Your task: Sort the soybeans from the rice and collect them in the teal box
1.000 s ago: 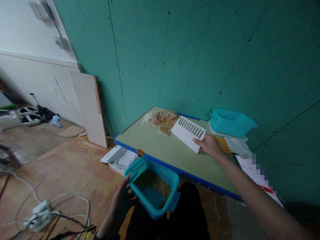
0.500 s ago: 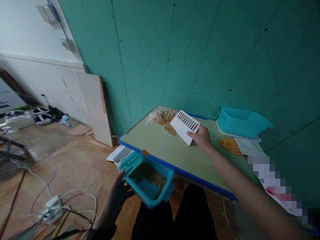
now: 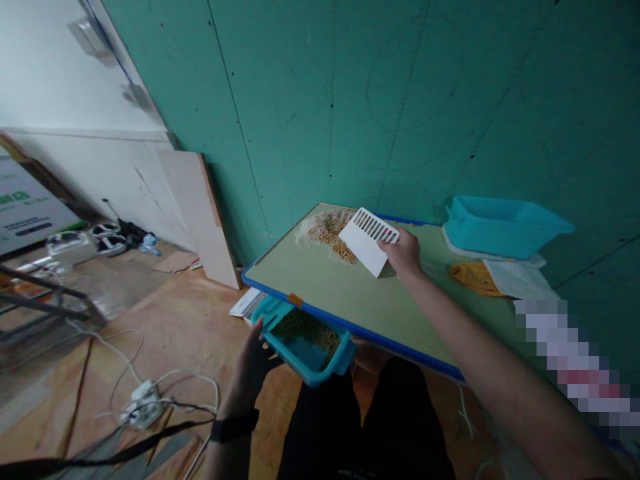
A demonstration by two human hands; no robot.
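Note:
My left hand (image 3: 250, 373) grips the left end of a teal plastic tub (image 3: 295, 365), which hangs tilted just below the table's front edge. Green and yellow beans (image 3: 305, 333) lie in the tub along its far side. In my right hand (image 3: 404, 256) is a white slotted scoop (image 3: 361, 248), pinched at its right corner and held over the table. The scoop's left side is beside a pile of yellow beans (image 3: 342, 251), and I cannot tell whether it touches them. Pale, rice-like grains (image 3: 306, 233) lie mixed in and around that pile.
The pale-green table (image 3: 310, 283) has a blue edge and stands against a green wall (image 3: 290, 120). A second teal tub (image 3: 505, 230) and a yellow cloth (image 3: 475, 279) are at the table's right. Cables and a power strip (image 3: 145, 403) lie on the floor at left.
The camera view has shifted and tilted slightly. Both hands keep their holds on the tub and the scoop. The bean pile looks much the same.

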